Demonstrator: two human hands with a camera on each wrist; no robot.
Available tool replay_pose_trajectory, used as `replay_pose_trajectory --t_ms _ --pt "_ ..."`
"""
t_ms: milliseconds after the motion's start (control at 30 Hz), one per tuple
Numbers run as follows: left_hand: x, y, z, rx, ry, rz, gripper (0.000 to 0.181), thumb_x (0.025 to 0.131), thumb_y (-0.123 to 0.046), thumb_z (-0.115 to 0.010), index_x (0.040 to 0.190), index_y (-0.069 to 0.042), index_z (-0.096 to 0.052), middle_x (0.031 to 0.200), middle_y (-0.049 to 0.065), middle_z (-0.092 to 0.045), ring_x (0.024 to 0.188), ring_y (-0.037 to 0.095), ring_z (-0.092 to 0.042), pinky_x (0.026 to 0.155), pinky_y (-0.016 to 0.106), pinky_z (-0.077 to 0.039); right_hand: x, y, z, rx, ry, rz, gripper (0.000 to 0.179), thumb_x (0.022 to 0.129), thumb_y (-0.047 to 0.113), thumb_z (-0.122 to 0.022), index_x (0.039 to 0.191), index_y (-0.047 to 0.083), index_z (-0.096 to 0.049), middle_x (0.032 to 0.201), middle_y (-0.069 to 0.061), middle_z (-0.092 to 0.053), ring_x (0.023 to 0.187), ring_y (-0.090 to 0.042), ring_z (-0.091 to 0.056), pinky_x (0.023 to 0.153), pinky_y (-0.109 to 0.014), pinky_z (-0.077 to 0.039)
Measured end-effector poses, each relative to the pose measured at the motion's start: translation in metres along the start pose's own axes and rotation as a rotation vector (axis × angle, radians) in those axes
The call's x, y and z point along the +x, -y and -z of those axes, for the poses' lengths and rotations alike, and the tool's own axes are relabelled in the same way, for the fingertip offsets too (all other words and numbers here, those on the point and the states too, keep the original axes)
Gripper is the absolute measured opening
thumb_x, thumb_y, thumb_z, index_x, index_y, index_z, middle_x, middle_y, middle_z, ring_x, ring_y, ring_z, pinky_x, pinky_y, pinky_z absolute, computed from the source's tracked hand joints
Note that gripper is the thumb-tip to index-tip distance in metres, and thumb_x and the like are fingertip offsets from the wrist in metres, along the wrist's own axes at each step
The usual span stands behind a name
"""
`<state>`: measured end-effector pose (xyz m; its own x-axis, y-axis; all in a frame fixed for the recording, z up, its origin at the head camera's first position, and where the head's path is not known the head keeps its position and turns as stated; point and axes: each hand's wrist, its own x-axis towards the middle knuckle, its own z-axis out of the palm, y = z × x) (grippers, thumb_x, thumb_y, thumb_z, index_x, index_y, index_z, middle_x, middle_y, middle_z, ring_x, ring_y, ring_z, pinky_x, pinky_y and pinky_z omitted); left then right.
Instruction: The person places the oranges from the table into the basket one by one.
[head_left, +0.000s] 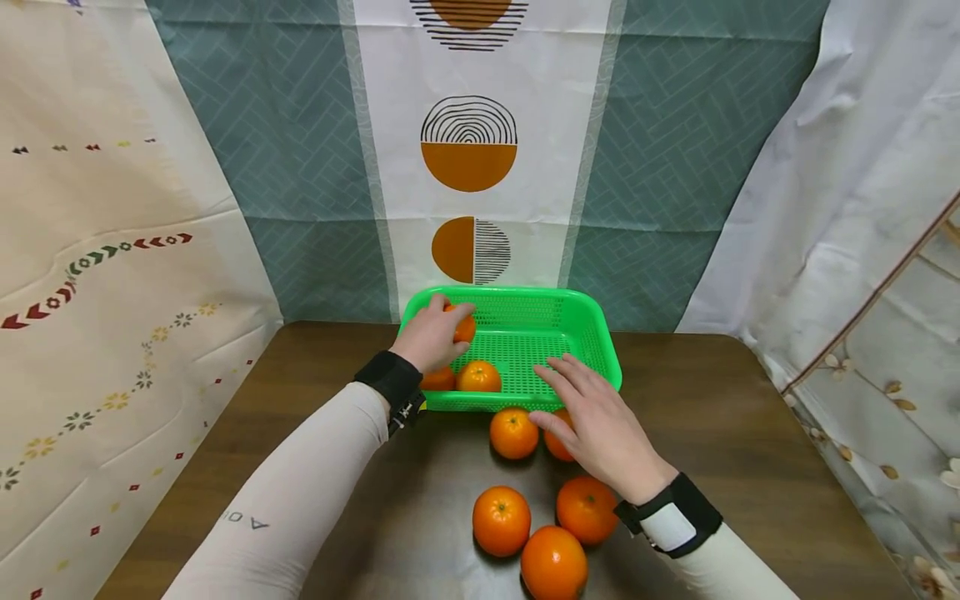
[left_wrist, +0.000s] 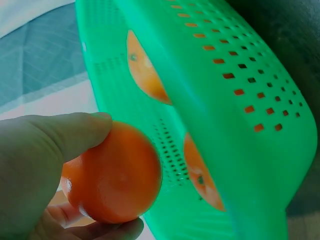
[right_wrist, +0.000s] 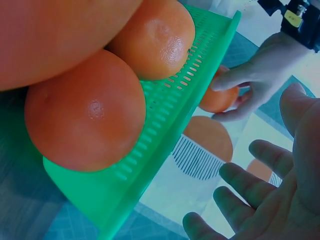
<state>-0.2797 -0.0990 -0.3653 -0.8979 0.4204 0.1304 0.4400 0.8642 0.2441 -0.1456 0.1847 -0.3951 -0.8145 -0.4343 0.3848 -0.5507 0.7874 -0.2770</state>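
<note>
My left hand (head_left: 432, 335) grips an orange (left_wrist: 117, 172) between thumb and fingers, over the left part of the green basket (head_left: 600, 350). Inside the basket's near left corner rest two more oranges, one of them (head_left: 478, 377) plain to see and the other (head_left: 438, 380) partly behind the left wrist. My right hand (head_left: 600, 421) hovers with spread fingers over the near right side of the basket, holding nothing. Just below its fingers an orange (head_left: 558, 437) is partly hidden, and beside that another orange (head_left: 513, 432) sits against the basket's front wall.
Nearer me on the brown table (head_left: 337, 500) lie several more oranges, including one on the left (head_left: 502, 521), one by the right wrist (head_left: 587, 510) and one in front (head_left: 554, 564). Patterned cloth (head_left: 487, 167) hangs right behind the basket; further cloths hang at both sides.
</note>
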Motion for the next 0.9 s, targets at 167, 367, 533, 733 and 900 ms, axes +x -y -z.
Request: replay_pose_trajectory --t_ms 167,367,533,733,900 --pt "0.010 0.007 -0.013 0.025 0.032 0.052 0.065 0.104 -0.019 -0.080 0.163 -0.012 -0.054 0.148 0.032 -0.049 0.104 0.043 -0.066 0.092 0.049 -0.058 0.000 0.000 0.000 -0.002 0.005 0.004 0.072 0.104 0.043 -0.078 0.162 0.008 -0.055 0.165 -0.019 -0.051 0.159 -0.043 -0.038 0.127 -0.062 -0.034" --pt "0.021 0.011 -0.028 0.075 0.097 0.106 0.064 0.104 -0.024 -0.081 0.162 -0.013 -0.056 0.149 0.033 -0.048 0.103 0.044 -0.066 0.089 0.051 -0.059 -0.004 -0.001 0.000 0.001 0.010 -0.005 0.072 0.104 0.043 -0.078 0.162 0.009 -0.055 0.165 -0.019 -0.051 0.160 -0.042 -0.038 0.125 -0.063 -0.036" --pt "0.024 0.011 -0.033 0.105 0.139 0.123 0.062 0.104 -0.024 -0.081 0.160 -0.013 -0.057 0.149 0.034 -0.048 0.097 0.043 -0.065 0.082 0.050 -0.059 -0.004 -0.001 -0.001 0.005 0.010 -0.002 0.072 0.104 0.044 -0.078 0.162 0.009 -0.055 0.165 -0.019 -0.051 0.160 -0.042 -0.038 0.125 -0.063 -0.036" --pt "0.027 0.010 -0.035 0.110 0.176 0.163 0.061 0.105 -0.020 -0.078 0.161 -0.013 -0.056 0.151 0.033 -0.047 0.103 0.046 -0.063 0.084 0.051 -0.059 -0.004 -0.001 -0.001 0.009 0.015 -0.010 0.072 0.104 0.045 -0.077 0.163 0.011 -0.055 0.166 -0.017 -0.050 0.160 -0.041 -0.038 0.126 -0.062 -0.035" --pt "0.028 0.010 -0.037 0.122 0.189 0.209 0.059 0.106 -0.015 -0.073 0.162 -0.014 -0.055 0.154 0.033 -0.045 0.114 0.049 -0.063 0.090 0.053 -0.059 -0.005 -0.002 -0.002 0.013 0.013 -0.013 0.071 0.104 0.044 -0.078 0.163 0.011 -0.055 0.165 -0.018 -0.051 0.160 -0.041 -0.038 0.126 -0.062 -0.036"
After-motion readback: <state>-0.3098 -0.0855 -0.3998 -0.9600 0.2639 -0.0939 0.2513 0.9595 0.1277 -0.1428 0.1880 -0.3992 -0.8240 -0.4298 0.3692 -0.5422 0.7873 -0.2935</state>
